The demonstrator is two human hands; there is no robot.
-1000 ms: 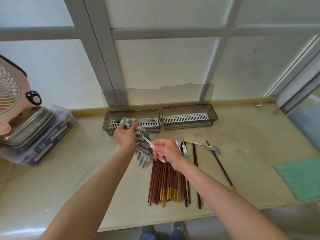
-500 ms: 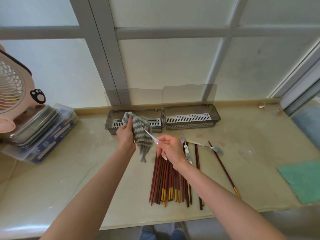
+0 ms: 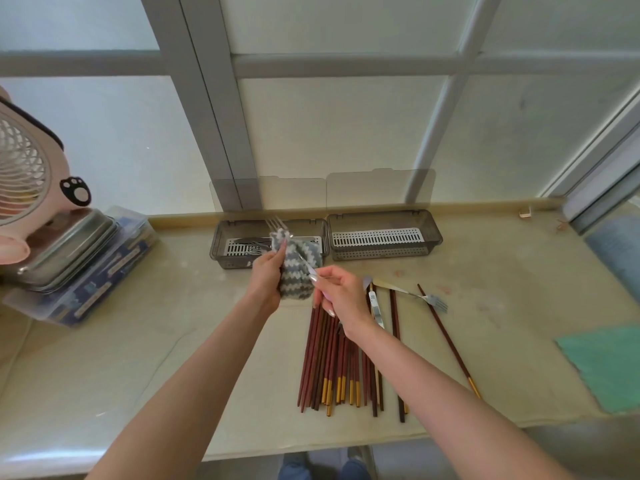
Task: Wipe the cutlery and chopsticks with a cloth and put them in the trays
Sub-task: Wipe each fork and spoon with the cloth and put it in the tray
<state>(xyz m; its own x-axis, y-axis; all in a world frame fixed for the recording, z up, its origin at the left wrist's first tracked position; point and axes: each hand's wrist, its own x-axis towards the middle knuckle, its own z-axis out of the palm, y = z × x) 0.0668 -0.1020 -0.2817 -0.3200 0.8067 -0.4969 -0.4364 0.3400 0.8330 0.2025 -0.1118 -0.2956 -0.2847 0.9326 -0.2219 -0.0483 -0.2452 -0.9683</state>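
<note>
Here, right hand [image 3: 343, 296] raised above the counter [image 3: 145, 341], fingers [image 3: 330, 273] curled and pinching the thin handle of a fork [image 3: 277, 223]. Left hand [image 3: 266, 278] just beside it, fingers clamped on a grey-and-white zigzag cloth [image 3: 298, 271] wrapped round the fork's shaft. Tines poking out above the fabric, tilted up and away, over the left tray [image 3: 221, 252]. Both bare forearms stretched forward from the lower edge.

Below the right wrist, a bundle of dark red chopsticks [image 3: 332, 368] with gold ends, laid side by side on the pale counter. One loose chopstick [image 3: 446, 337] angled apart to the right. A second fork [image 3: 429, 299] flat between them.

Against the back ledge, two smoky plastic trays side by side, clear lids [image 3: 291, 192] standing open. Steel cutlery [image 3: 249, 245] in the left tray; a white slatted insert in the right tray [image 3: 381, 253].

Far right, a green cloth [image 3: 609, 368]. Far left, a pink fan [image 3: 24, 174] beside a metal lid [image 3: 69, 247] on a plastic box [image 3: 86, 292]. Behind, frosted window panes in grey frames [image 3: 207, 116].
</note>
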